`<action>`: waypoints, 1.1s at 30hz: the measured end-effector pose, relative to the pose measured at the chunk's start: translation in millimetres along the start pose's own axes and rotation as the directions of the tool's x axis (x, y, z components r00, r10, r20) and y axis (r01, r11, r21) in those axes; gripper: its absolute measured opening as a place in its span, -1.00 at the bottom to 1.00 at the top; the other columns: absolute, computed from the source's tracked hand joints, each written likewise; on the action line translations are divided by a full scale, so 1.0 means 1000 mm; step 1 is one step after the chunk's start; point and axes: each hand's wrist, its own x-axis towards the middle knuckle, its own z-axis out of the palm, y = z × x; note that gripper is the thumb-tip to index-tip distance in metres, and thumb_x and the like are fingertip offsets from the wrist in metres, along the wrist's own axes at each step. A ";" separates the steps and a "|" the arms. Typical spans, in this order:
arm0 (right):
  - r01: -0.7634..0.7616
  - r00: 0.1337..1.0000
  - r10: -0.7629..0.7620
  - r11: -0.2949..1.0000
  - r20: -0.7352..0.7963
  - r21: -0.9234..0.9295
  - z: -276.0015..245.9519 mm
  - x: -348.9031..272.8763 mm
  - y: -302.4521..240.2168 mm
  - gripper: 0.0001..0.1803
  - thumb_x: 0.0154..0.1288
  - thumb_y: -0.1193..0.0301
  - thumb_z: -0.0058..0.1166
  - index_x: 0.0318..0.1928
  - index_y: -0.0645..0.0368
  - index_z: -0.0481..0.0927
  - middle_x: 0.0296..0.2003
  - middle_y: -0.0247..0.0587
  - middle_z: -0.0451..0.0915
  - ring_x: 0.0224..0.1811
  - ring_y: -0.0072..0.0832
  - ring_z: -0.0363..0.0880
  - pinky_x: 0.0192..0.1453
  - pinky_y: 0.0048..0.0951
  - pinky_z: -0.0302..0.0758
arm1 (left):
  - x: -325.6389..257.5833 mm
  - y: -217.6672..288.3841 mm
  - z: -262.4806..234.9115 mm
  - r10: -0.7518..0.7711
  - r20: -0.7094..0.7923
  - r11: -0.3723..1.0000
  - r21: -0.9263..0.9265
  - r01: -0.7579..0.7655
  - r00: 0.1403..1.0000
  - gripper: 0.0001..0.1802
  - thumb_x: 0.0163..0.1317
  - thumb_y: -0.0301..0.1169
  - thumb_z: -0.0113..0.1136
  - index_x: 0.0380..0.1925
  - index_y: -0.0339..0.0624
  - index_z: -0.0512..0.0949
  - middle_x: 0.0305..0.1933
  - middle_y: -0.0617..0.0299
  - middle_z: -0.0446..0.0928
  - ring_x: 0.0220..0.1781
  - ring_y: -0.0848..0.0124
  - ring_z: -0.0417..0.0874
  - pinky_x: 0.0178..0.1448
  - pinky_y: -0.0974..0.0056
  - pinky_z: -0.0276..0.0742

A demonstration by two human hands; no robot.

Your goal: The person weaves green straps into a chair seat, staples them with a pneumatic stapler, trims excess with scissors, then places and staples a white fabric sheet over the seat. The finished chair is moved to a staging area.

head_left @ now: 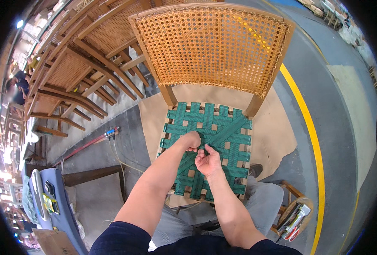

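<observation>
A wooden chair stands in front of me, with a woven cane back and a seat of interlaced green webbing. One webbing strap runs diagonally across the seat from its far right corner. Over the seat's middle, my left hand is closed in a fist, knuckles up. Close beside it, my right hand is turned palm up with its fingers curled in and the thumb pointing toward the left hand. What either hand holds, if anything, is hidden among the fingers and dark green webbing.
Several cane-backed chairs are stacked at the far left. Brown cardboard lies under the chair. A stool at my right bears scissors and other tools. A blue padded surface and a red hose are at left.
</observation>
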 end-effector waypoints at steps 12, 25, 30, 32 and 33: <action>-0.018 0.995 0.022 0.999 0.095 -0.038 -0.005 0.008 -0.007 -0.72 0.55 0.35 0.10 -0.06 0.39 0.50 -0.44 -0.36 0.54 -0.46 -0.50 0.53 -0.29 -0.45 0.57 | 0.005 0.006 0.001 -0.005 -0.030 1.000 -0.030 0.004 1.000 -0.68 0.39 -0.37 0.14 -0.50 -0.32 0.68 -0.52 0.09 0.63 -0.51 0.20 0.64 -0.41 0.05 0.60; 0.005 0.974 -0.126 -0.815 0.186 -0.579 -0.062 -0.151 0.021 -0.46 0.40 0.11 0.29 0.24 0.17 0.63 0.08 0.08 0.72 0.21 -0.01 0.70 0.25 -0.05 0.61 | -0.028 -0.031 0.027 0.254 -0.584 0.928 -0.076 -0.364 0.771 -0.73 0.42 -0.26 0.25 -0.09 -0.18 0.79 -0.24 -0.02 0.80 -0.24 0.08 0.84 -0.11 0.04 0.78; -0.036 0.998 -0.023 -0.970 -0.056 -0.241 -0.053 -0.206 -0.007 -0.51 0.43 0.09 0.24 0.18 0.17 0.67 -0.03 0.03 0.80 0.10 0.01 0.77 0.23 -0.01 0.63 | -0.063 -0.060 -0.035 0.148 -0.805 0.894 -0.139 -0.426 0.574 -0.72 0.40 -0.22 0.26 -0.14 -0.18 0.78 -0.08 -0.15 0.76 -0.03 -0.08 0.81 0.09 -0.06 0.71; -0.071 0.983 -0.039 -0.982 -0.182 -0.177 -0.045 -0.224 -0.028 -0.50 0.41 0.09 0.26 0.20 0.15 0.65 -0.08 0.02 0.81 0.06 0.02 0.78 0.19 0.03 0.64 | -0.101 -0.060 -0.079 0.166 -0.782 0.705 -0.333 -0.627 0.601 -0.72 0.51 -0.28 0.17 -0.16 -0.26 0.74 -0.35 0.06 0.71 -0.34 0.20 0.75 -0.13 0.11 0.67; -0.065 0.993 -0.048 -0.984 -0.108 -0.164 -0.035 -0.226 -0.035 -0.50 0.41 0.10 0.26 0.22 0.12 0.64 -0.08 0.00 0.81 0.06 0.02 0.78 0.17 0.03 0.64 | -0.124 -0.070 -0.095 0.266 -0.749 0.582 -0.378 -0.720 0.607 -0.72 0.55 -0.30 0.14 -0.16 -0.27 0.72 -0.44 0.18 0.66 -0.43 0.32 0.68 -0.20 0.18 0.64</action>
